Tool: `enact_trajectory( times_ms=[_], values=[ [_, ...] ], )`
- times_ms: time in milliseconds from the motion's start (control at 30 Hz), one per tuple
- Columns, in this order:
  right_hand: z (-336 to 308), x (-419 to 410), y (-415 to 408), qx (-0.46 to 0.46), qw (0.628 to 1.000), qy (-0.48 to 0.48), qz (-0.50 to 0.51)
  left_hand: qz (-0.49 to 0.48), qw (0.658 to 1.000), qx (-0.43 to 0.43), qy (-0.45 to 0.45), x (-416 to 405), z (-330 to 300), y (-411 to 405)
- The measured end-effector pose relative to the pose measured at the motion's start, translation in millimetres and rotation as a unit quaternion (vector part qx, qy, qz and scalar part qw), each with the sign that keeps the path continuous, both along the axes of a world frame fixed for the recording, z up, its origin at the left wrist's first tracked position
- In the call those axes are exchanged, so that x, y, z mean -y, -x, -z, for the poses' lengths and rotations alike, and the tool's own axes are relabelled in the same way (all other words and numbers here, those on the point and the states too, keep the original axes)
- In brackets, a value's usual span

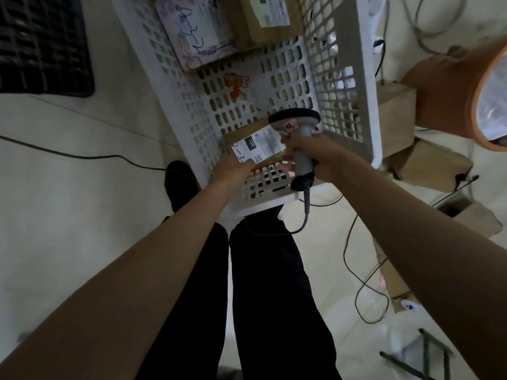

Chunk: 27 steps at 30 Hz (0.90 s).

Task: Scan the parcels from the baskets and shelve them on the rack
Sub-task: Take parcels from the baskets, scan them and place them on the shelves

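White basket: a perforated white plastic laundry-style basket (277,78) stands on pale floor tiles, seen from above; every place below is given relative to it.
Parcel in hand: a small brown cardboard parcel (253,145) with a white printed label and blue handwriting sits low inside the basket, by its near wall.
Left hand: the left hand (233,167) reaches over the near wall and pinches the parcel's near edge, fingers curled on it.
Right hand: the right hand (312,154) is clenched round the handle of a grey corded barcode scanner (297,133), whose dark head hangs just above the label.
Other parcels: a pale patterned flat mailer (196,31) and a brown cardboard box (263,17) lie at the basket's far end.
Outside the basket: brown boxes (397,111) are heaped beside its right wall; a black crate (41,42) sits well off its left wall.
Doing the scan well: likely best to tilt the label flat toward the scanner head, keep the thumb off the codes, and hold the parcel steady.
Textures: rigid slotted plastic, matte card, smooth paper label.
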State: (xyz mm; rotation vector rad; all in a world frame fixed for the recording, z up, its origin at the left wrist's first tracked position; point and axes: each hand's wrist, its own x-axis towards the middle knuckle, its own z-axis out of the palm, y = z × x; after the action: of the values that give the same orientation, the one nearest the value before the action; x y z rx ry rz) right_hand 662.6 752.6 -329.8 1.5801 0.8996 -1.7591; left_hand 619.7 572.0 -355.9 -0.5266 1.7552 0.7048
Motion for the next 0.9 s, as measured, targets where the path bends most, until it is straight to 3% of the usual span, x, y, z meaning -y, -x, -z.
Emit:
enact_trajectory(
  times_ms=[200, 367, 467, 567, 767, 900],
  values=[
    [42, -3, 17, -0.030, 0.993, 0.017, -0.109, -0.074, 0.996, 0.027, 0.032, 1, 45, -4],
    [65, 4, 20, -0.054, 0.995, 0.047, -0.070, -0.166, 0.984, 0.044, 0.046, -6, 70, -7],
    [73, 8, 18, -0.050, 0.997, 0.005, -0.065, -0.190, 0.979, 0.064, 0.037, -11, 77, -8],
    [77, 4, 9, -0.029, 0.996, -0.036, -0.072, -0.191, 0.979, 0.065, 0.035, -13, 83, -9],
    [87, -6, -5, -0.094, 0.995, 0.023, -0.014, -0.188, 0.978, 0.089, 0.026, -13, 94, -7],
    [77, -12, -5, -0.090, 0.995, 0.001, -0.043, -0.130, 0.991, 0.032, 0.012, -15, 84, -6]
  ],
)
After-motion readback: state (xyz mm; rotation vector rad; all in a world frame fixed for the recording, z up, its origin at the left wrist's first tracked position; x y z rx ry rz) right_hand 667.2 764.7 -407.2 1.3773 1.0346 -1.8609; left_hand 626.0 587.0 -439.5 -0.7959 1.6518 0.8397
